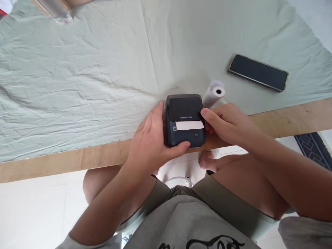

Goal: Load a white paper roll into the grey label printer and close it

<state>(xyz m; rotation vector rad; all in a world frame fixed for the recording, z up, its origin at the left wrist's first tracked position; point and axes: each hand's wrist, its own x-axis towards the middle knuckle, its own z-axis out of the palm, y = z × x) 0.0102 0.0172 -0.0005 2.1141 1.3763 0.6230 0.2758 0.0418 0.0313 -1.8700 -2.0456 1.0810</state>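
Observation:
A small black label printer (184,108) sits at the table's near edge, with a white strip of paper (190,125) sticking out of its slot. My left hand (149,141) wraps its left side, the thumb lying along the front near the round power button. On the right side, my right hand (224,121) grips the printer, its thumb on the upper right edge of the lid and the other fingers partly hidden below. Just behind that hand lies a white paper roll (213,94) with a dark core.
A dark phone (258,72) lies to the right on the pale green cloth (103,69). The wooden table edge (64,159) runs along the front, close to my legs. At the upper left stands an object with a clear, shiny part (58,10).

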